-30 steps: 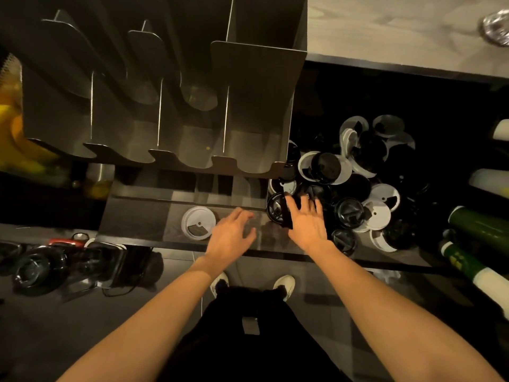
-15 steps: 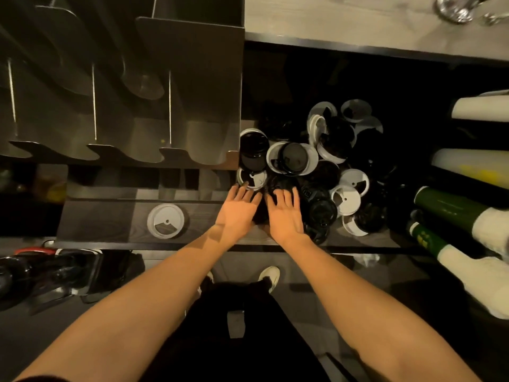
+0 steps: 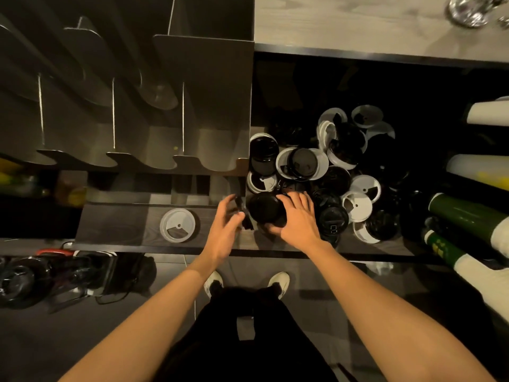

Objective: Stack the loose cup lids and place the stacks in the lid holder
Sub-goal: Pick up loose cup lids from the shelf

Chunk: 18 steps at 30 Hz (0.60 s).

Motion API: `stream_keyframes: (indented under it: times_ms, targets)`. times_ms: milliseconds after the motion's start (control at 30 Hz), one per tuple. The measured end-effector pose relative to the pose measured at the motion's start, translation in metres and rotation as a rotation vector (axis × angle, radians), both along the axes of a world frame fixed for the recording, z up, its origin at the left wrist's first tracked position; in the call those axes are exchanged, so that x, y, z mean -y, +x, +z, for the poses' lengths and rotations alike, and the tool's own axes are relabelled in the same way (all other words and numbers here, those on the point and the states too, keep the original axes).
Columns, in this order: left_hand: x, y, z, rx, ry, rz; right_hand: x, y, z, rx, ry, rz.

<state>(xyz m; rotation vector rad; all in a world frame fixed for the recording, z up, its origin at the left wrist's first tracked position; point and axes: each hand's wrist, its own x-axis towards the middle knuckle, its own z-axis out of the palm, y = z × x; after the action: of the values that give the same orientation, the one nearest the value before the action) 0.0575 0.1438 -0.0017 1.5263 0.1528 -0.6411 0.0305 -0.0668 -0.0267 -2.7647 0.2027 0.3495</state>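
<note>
Risk: black lid (image 3: 265,209) slips, right hand (image 3: 298,223) fingers curled on its rim only; left hand (image 3: 224,228) blurred, grip unclear.

Shelf (image 3: 115,224) left of the lone white lid (image 3: 177,225) — open room, reachable over the front edge. Lid holder (image 3: 203,106) overhangs the shelf's back; slot fronts face forward. Right side crowded: lid pile (image 3: 344,172) just beside the holder's right wall, cup stacks (image 3: 468,213) beyond. Left hand (image 3: 224,230) and right hand (image 3: 298,221), gripping a black lid (image 3: 265,208), block the gap between white lid and pile.
</note>
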Motion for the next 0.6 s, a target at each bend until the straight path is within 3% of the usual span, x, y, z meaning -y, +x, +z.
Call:
stream_keyframes:
  times_ms: [167,267,600]
  targets:
    - [-0.011,-0.001,0.001,-0.317,-0.224,0.297,-0.008,-0.002,0.018,0.038,0.300,-0.104]
    - [-0.020,0.001,-0.002,-0.381,-0.246,0.313,-0.016,-0.001,0.032,-0.008,0.386,-0.103]
    - [-0.059,0.003,0.009,-0.495,-0.285,0.285,-0.071,0.016,0.063,0.037,0.416,0.228]
